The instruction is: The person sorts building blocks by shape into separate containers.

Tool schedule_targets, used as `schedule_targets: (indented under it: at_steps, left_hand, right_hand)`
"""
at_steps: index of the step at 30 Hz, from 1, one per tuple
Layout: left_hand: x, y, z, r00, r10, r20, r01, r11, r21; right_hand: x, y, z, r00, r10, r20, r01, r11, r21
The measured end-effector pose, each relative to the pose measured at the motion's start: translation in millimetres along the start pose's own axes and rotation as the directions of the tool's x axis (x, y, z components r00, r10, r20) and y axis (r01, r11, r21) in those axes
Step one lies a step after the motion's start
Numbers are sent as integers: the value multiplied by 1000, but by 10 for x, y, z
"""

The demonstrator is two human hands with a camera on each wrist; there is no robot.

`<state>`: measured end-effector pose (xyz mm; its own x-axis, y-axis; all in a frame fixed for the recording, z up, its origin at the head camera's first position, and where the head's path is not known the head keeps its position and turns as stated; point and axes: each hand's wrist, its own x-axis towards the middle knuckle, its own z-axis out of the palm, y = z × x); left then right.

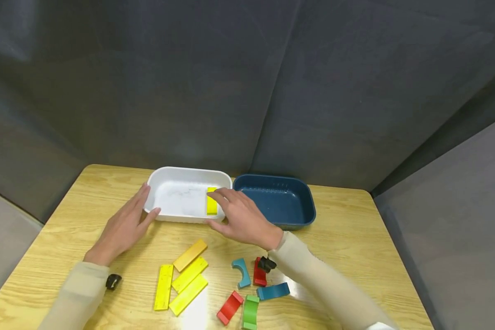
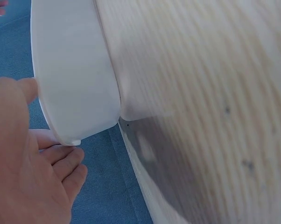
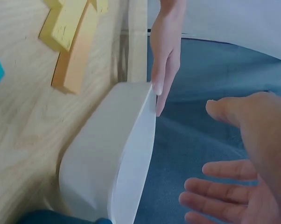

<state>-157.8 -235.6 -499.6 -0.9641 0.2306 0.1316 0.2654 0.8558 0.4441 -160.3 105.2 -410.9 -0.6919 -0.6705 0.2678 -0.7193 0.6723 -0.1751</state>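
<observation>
left of and below the middle of the head view, a white rectangular tray [image 1: 173, 197] carries a yellow rectangular block [image 1: 211, 207] at its right end. the left hand [image 1: 121, 231] touches the tray's left rim, fingers extended, thumb apart. the right hand [image 1: 244, 215] hovers over the right end, thumb and fingers wide apart, gripping nothing. a navy tray [image 1: 280, 204] sits just right.
</observation>
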Motion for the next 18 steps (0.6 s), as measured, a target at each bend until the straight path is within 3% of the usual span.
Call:
schedule_targets:
  at_steps: [11,18]
  left_hand:
    - [-10,6,0,1000,13,-9,-13,1000,-8]
    - [-4,21,-19,1000,8,-6,-8,1000,-6]
  right_hand:
    - [-170,-176,17,996,-67,54,64,996,58]
    - [-321,-421,97,998,-35,44,32,998,63]
